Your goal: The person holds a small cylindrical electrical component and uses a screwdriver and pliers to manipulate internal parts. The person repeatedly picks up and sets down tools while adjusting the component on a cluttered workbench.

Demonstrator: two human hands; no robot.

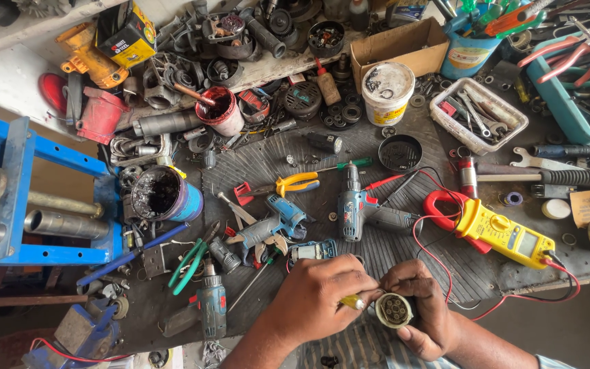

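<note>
My left hand [319, 294] grips a small tool with a yellow handle [352, 301], its tip aimed at a round cream-coloured part [394, 310] with holes in its face. My right hand [421, 311] is closed round that round part and holds it at the front edge of the bench. Just beyond my hands lie a blue cordless drill [358, 207] and a yellow clamp meter [503, 234] with red leads [431, 254].
The black ribbed mat [377, 147] is crowded with pliers [288, 184], green-handled cutters [189, 263], a second drill [211, 304], tins, a white tub [387, 92], a cardboard box [397, 44] and a tray of spanners [479, 115]. A blue metal frame [8, 198] stands at the left.
</note>
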